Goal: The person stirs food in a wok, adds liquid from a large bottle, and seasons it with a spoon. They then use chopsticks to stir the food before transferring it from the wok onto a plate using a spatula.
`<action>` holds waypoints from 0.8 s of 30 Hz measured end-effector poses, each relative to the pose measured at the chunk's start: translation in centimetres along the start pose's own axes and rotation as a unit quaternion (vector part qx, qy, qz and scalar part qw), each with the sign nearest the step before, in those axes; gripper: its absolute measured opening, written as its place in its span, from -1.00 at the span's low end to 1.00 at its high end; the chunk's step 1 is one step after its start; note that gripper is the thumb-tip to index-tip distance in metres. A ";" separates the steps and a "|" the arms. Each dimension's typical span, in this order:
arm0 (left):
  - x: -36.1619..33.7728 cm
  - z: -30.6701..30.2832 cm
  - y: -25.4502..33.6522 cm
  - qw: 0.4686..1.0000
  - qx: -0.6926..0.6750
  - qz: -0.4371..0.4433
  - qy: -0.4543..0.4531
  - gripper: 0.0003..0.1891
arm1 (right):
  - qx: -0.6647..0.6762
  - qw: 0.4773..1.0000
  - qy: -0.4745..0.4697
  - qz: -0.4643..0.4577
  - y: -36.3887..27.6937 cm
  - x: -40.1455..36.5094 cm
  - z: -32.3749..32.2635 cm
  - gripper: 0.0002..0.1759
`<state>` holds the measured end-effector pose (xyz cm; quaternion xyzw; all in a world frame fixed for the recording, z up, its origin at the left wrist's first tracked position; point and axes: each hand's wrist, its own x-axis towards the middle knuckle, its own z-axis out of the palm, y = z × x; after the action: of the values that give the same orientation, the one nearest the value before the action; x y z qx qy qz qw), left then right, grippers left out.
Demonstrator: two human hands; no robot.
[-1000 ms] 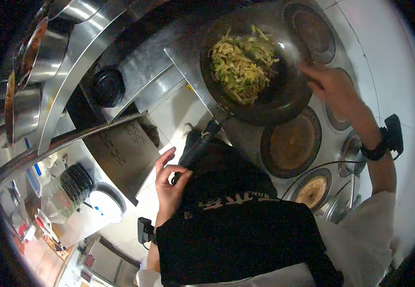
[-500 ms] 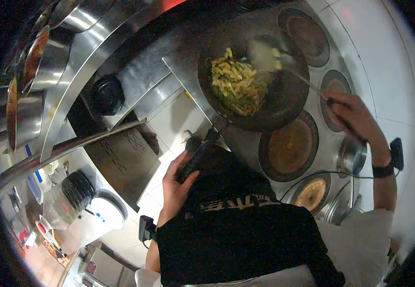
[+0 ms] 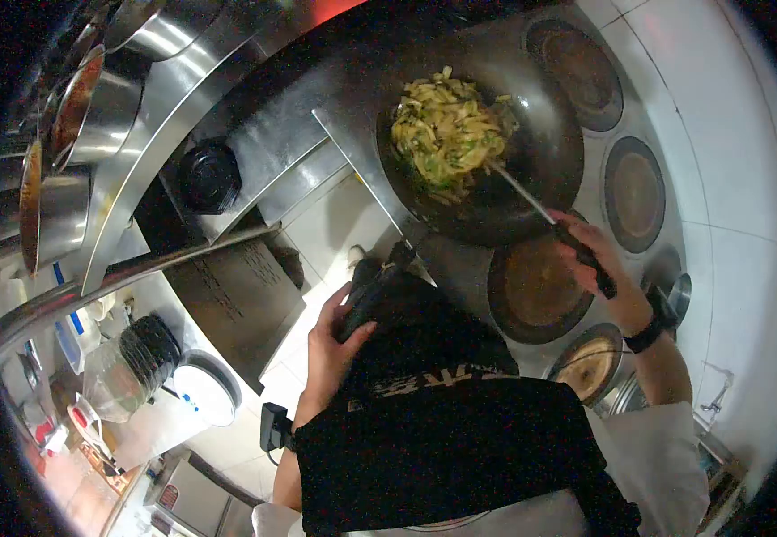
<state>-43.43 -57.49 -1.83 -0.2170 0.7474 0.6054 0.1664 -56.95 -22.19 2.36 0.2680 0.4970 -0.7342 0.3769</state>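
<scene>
A large dark wok [image 3: 540, 143] sits on the stove, its black handle [image 3: 394, 261] pointing down toward my apron. My left hand [image 3: 333, 338] is wrapped around that handle. Sliced yellow and green food [image 3: 449, 130] is heaped in the left part of the wok. My right hand [image 3: 592, 264] grips the black handle of a metal utensil [image 3: 522, 192]. The utensil's shaft slants up and left into the wok, and its head is hidden under the food.
Round burners [image 3: 634, 192] line the right side of the stove, with a metal pot [image 3: 679, 294] near my right wrist. Steel pots [image 3: 111, 112] stand at upper left. Black containers [image 3: 148, 347] and a white round lid [image 3: 204, 394] are on the lower-left counter.
My right hand has moved left and down, and the utensil's head has gone from the wok's upper middle into the food. The food is heaped higher up. My left hand keeps its grip.
</scene>
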 end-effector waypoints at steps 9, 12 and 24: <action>-0.1 -0.1 -1.2 1.000 -0.011 -0.010 -0.020 -0.46 | -0.431 0.890 0.087 -0.118 -7.5 -4.3 2.9 -0.57; -0.1 -0.2 -1.3 1.000 -0.007 -0.013 -0.024 -0.46 | -0.617 0.766 0.095 -0.154 -9.6 -4.3 5.0 -0.59; 0.2 -0.5 -0.8 1.000 0.006 0.003 -0.014 -0.48 | -0.831 0.513 0.084 -0.198 -10.2 -3.2 7.7 -0.57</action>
<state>-43.18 -58.18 -2.49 -0.2053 0.7493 0.6043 0.1768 -63.65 -26.23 13.01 -0.2123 0.9499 -0.0151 0.2290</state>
